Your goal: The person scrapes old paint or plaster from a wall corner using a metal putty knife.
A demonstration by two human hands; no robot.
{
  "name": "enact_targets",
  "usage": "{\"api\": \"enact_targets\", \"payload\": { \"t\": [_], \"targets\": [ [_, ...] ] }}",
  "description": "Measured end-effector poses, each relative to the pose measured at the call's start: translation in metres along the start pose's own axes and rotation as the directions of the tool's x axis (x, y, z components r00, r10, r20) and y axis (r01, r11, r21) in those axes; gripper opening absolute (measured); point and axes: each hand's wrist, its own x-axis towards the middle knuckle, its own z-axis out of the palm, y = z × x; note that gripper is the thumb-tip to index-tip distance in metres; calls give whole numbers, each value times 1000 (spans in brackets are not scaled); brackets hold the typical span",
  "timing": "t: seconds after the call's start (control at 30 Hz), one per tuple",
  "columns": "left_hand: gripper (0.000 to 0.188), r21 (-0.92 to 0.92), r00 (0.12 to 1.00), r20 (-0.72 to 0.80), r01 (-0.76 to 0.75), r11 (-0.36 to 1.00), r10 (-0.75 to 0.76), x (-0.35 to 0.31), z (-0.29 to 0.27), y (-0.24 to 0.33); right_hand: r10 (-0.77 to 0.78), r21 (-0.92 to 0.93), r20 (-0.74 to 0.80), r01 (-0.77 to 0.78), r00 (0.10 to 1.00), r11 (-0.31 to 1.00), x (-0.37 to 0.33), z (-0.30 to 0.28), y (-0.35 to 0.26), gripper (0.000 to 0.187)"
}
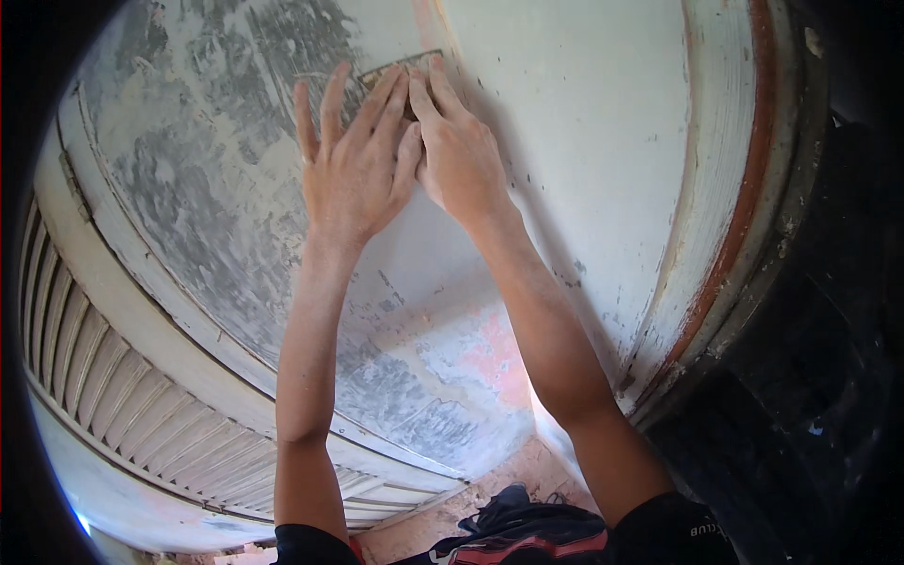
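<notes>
Both my hands are raised against a wall (217, 188) patched grey and white. Under my fingertips lies a small flat brownish piece with a dark edge (369, 77), which looks like sandpaper; most of it is hidden. My left hand (353, 179) lies flat, dusted white, its index and middle fingers on the piece while the outer fingers spread over the wall. Beside it my right hand (463, 155) presses its straightened fingers on the piece, close to the inner corner. My thumbs come near each other below it.
A smooth white wall (584, 122) meets the patched one at the corner. Farther right stands a frame with a red-brown strip (744, 207), then a dark area. Louvred slats (122, 377) run along the lower left. Patchy pink shows low down, with dark cloth (513, 518) below.
</notes>
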Motion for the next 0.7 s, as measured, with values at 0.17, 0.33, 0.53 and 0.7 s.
{"api": "enact_targets", "payload": {
  "t": [0.17, 0.33, 0.53, 0.7],
  "targets": [
    [45, -25, 998, -62, -19, 1000, 17, -3, 1, -3, 18, 9, 49, -18, 999, 1000, 2, -1, -4, 56],
    [44, 10, 997, -71, -25, 1000, 26, 6, 5, -5, -6, 16, -49, 7, 999, 1000, 18, 8, 0, 56],
    [43, 19, 994, -113, 2, 1000, 0, 33, 7, -16, -50, 4, -32, 50, 998, 999, 57, 6, 9, 56],
    [43, 15, 992, -125, -8, 1000, 10, 48, -3, -22, -16, -46, -25, 14, 1000, 999, 67, -1, 2, 54]
  ]
}}
